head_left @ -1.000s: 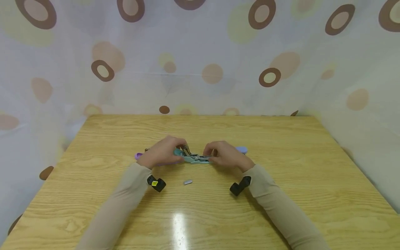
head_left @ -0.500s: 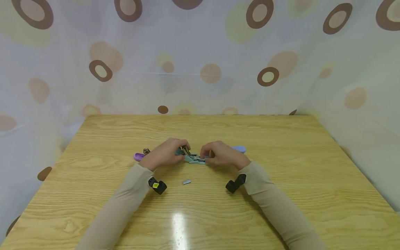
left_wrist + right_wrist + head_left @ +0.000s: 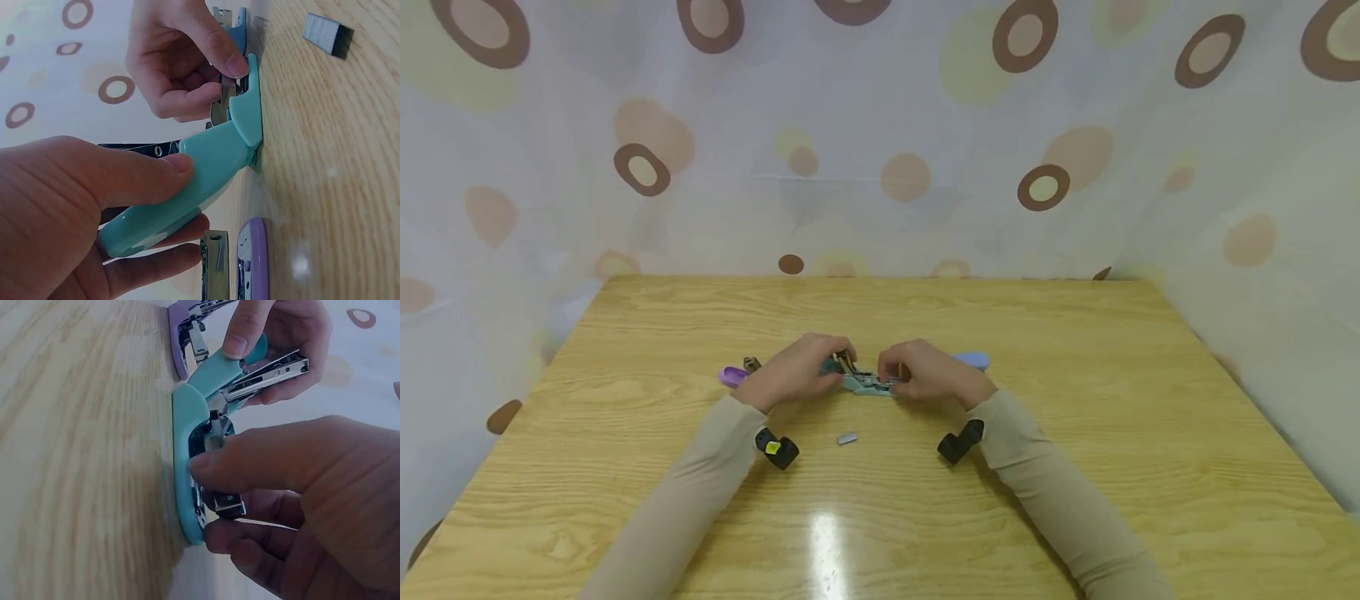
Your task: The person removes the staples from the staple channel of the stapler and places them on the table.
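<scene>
Both hands have drawn slightly closer together around the turquoise stapler (image 3: 212,153), which sits spread open between them, its base apparently resting on the table (image 3: 1000,533). The left hand (image 3: 797,371) grips the raised half between thumb and fingers, seemingly to keep it folded back, while the right hand (image 3: 928,372) pinches the base end, probably steadying it; a grey staple block (image 3: 847,437) lies apart, nearer the person.
</scene>
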Motion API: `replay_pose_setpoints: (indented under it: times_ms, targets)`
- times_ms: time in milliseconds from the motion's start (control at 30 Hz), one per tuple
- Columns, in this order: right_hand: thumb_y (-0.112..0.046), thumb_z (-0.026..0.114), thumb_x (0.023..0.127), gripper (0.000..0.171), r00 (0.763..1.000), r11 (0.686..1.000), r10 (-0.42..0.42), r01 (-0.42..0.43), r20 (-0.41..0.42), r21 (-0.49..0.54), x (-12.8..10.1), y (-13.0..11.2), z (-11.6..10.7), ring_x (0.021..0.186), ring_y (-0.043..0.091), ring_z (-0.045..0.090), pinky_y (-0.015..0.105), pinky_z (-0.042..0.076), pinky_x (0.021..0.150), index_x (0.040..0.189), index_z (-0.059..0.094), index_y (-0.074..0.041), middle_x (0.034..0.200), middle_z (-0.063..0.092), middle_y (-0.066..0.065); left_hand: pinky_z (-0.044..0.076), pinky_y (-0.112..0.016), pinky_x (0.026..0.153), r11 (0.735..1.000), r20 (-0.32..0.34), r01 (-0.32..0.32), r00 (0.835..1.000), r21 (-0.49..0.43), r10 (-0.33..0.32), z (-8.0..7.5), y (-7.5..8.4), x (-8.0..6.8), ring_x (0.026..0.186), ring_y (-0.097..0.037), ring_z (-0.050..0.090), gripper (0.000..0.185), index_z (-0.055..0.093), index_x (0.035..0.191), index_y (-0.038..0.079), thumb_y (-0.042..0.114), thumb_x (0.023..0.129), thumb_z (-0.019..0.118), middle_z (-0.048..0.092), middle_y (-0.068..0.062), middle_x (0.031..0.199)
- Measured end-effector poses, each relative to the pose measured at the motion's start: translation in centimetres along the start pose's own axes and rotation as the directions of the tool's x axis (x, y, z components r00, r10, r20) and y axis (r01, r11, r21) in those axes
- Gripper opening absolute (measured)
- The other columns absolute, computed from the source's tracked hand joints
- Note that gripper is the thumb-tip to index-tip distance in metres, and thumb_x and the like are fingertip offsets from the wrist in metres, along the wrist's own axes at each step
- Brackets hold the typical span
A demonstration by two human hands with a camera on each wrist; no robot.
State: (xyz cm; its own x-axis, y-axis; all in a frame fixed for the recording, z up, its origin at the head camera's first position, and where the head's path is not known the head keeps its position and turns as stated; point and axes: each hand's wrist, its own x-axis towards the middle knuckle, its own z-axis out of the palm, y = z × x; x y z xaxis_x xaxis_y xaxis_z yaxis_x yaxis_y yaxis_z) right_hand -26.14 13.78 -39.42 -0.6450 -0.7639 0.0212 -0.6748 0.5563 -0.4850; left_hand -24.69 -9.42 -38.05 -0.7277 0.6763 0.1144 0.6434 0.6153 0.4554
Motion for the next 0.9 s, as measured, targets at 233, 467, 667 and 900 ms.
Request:
replay_pose_setpoints:
  times_ms: [233,467,667,900]
  targets:
    - [-0.002,0.061,0.08,0.014,0.999,0.999,-0.037,0.037,-0.002,0.002,0.1,0.9,0.1,0.06,0.008,0.046,0.021,0.04,0.059,0.085,0.058,-0.015,0.079,0.056,-0.003,0.048,-0.037,0.087,1.0,-0.007,-0.001,1.0,-0.008,0.0,0.0,-0.2,0.1,0.101,-0.02,0.06,0.027,0.06,0.111,0.006,0.008,0.084,0.064,0.065,-0.007,0.106]
    - [-0.002,0.062,0.082,0.015,1.0,0.997,0.006,-0.007,0.013,0.073,-0.5,0.5,-0.6,0.066,0.011,0.054,0.024,0.046,0.064,0.091,0.057,-0.013,0.087,0.06,0.0,0.048,-0.036,0.087,1.0,-0.01,0.001,1.0,-0.002,-0.001,0.0,-0.1,0.3,0.101,-0.02,0.06,0.027,0.06,0.111,0.007,0.009,0.084,0.064,0.065,-0.007,0.107]
    - [0.0,0.064,0.079,0.015,1.0,0.996,-0.004,0.005,-0.017,0.088,-0.7,0.3,-1.0,0.071,0.014,0.057,0.026,0.048,0.066,0.089,0.058,-0.009,0.086,0.06,0.003,0.048,-0.036,0.087,1.0,-0.009,-0.001,1.0,-0.005,0.001,0.0,-0.2,0.4,0.101,-0.019,0.06,0.027,0.061,0.11,0.006,0.008,0.084,0.065,0.065,-0.007,0.107]
    - [-0.001,0.065,0.08,0.013,0.998,0.997,0.008,-0.003,-0.059,0.078,-0.9,0.5,-0.6,0.072,0.013,0.055,0.026,0.048,0.065,0.086,0.057,-0.011,0.084,0.059,-0.001,0.049,-0.036,0.086,1.0,-0.006,-0.001,1.0,-0.002,0.001,0.1,-0.3,0.3,0.1,-0.018,0.06,0.026,0.061,0.11,0.006,0.008,0.084,0.065,0.065,-0.006,0.107]
